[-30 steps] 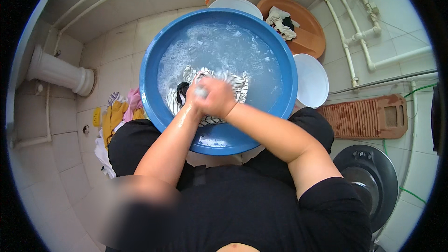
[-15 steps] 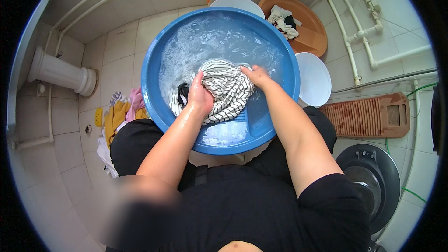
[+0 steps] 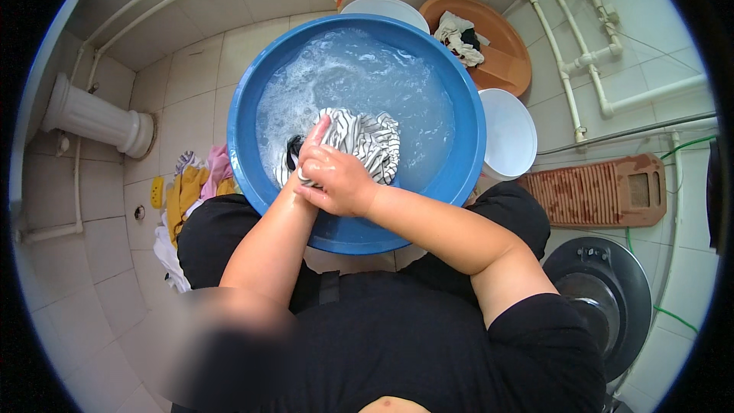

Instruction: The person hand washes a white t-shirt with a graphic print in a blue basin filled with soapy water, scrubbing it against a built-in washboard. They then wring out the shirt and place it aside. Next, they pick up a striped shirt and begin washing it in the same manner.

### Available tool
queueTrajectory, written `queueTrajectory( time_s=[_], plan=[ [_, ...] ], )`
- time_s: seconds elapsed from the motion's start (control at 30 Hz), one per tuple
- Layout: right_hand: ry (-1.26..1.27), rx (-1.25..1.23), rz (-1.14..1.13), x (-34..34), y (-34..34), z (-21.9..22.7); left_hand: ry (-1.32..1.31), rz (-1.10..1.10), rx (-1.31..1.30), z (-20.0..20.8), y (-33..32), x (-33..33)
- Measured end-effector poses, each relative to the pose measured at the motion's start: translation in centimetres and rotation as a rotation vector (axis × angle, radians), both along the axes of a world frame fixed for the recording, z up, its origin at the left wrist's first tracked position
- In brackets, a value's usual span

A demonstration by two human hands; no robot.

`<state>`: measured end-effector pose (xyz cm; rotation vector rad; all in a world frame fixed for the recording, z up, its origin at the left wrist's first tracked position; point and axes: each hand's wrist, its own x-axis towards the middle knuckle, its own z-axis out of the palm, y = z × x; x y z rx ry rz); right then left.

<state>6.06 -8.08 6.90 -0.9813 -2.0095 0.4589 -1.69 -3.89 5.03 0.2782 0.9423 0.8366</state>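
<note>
A wide blue tub (image 3: 238,118) holds cloudy, sudsy water, and a wet white garment with dark stripes (image 3: 371,145) lies bunched in its near half. My left hand (image 3: 316,136) is at the garment's left side, thumb up and its other fingers mostly hidden, with cloth in its grasp. Crossing over it, my right hand (image 3: 342,182) is closed round a fold of the striped cloth, against the left hand and wrist. A black piece of cloth (image 3: 293,151) shows just left of my hands.
Right of the tub are a white basin (image 3: 508,138), a brown washboard (image 3: 585,195) and a dark basin (image 3: 638,291). Behind stand another white basin (image 3: 386,8) and a brown tub (image 3: 511,65) holding clothes (image 3: 459,37). Left lie piled clothes (image 3: 189,191) and a yellow object (image 3: 157,192).
My right hand has left the garment's right edge and moved left and nearer, over my left hand. The garment is bunched smaller, its near part drawn into my hands.
</note>
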Motion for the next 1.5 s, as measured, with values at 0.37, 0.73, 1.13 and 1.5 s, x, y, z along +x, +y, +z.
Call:
queueTrajectory(
  time_s=[0.37,0.73,1.13,1.5],
  plan=[
    [0.136,0.004,-0.386,3.0,2.3,-1.8,0.023,0.008,0.136,-3.4,0.3,1.5],
    [-0.078,-0.694,-0.556,10.2,7.0,-3.3,0.427,-0.735,0.343,2.9,1.3,0.3],
    [-0.049,-0.859,-0.111,12.5,6.9,-7.9,-0.431,-0.094,0.399,5.3,3.3,-2.2],
    [-0.345,-0.758,-0.772,13.8,5.6,-8.8,-0.054,-0.044,-0.221,-3.7,4.0,-0.8]
  ],
)
